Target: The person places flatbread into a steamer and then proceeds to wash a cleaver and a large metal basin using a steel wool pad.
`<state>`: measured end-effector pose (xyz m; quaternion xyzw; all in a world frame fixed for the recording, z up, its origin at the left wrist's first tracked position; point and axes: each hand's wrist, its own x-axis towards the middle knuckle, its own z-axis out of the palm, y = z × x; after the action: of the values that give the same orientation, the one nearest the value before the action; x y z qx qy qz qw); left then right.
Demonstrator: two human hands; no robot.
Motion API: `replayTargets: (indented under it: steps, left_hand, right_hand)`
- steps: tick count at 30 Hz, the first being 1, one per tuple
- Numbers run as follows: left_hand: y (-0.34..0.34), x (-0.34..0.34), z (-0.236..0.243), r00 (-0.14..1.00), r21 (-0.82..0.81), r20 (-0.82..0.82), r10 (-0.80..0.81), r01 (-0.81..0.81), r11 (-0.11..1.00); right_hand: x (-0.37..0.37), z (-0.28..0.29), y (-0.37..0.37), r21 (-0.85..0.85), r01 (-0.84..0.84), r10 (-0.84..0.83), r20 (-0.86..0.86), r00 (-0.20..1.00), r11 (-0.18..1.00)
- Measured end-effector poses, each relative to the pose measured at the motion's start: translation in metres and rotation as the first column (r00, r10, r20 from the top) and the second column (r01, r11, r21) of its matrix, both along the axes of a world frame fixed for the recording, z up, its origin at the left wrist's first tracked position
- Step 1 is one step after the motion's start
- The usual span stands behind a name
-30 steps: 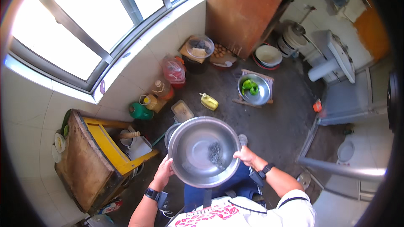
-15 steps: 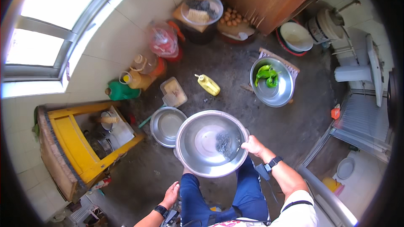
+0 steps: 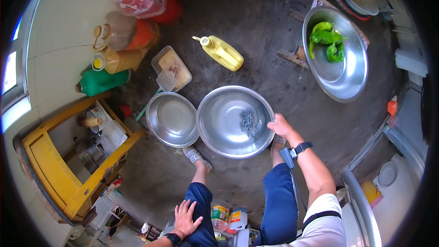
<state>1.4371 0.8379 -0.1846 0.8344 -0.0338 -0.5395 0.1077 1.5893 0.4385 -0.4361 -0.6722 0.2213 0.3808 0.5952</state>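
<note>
A wide metal basin rests at floor level between my feet, with a grey steel wool scrubber in its right half. My right hand grips its right rim, thumb over the edge. My left hand lies on my left thigh, fingers spread and holding nothing. Close on the left of the wide basin stands a smaller metal basin, which looks to hold some clear liquid. Beyond them a yellow plastic jug lies on its side.
To the far right a metal basin holds green peppers. Large bottles, a green one among them, line the left wall. A clear tray lies nearer in. The yellow wooden cabinet stands at left, a metal rail at lower right.
My right hand has lowered the wide basin from in front of my knees to the floor. My left hand has moved from beside my leg onto my thigh. The view has tilted nearer my feet.
</note>
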Motion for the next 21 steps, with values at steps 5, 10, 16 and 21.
replayTargets:
  steps: [5,10,16,21]
  left_hand:
    - [-0.002,0.012,-0.003,0.998,0.04,0.007,-0.056,0.056,0.998]
    - [0.0,0.016,-0.004,0.998,0.063,-0.013,-0.057,0.058,0.996]
    - [0.001,0.018,-0.005,0.999,0.062,-0.01,-0.046,0.047,0.997]
    - [0.005,0.016,-0.005,1.0,0.063,0.002,-0.027,0.026,0.998]
  right_hand:
    - [-0.011,-0.063,0.011,0.048,0.113,-0.111,-0.047,0.993,0.992]
    - [-0.007,-0.093,0.021,0.053,0.155,-0.152,-0.054,0.987,0.987]
    - [-0.001,-0.112,0.021,0.034,0.218,-0.214,-0.098,0.972,0.975]
    - [0.001,-0.115,0.025,-0.058,0.238,-0.245,-0.161,0.956,0.969]
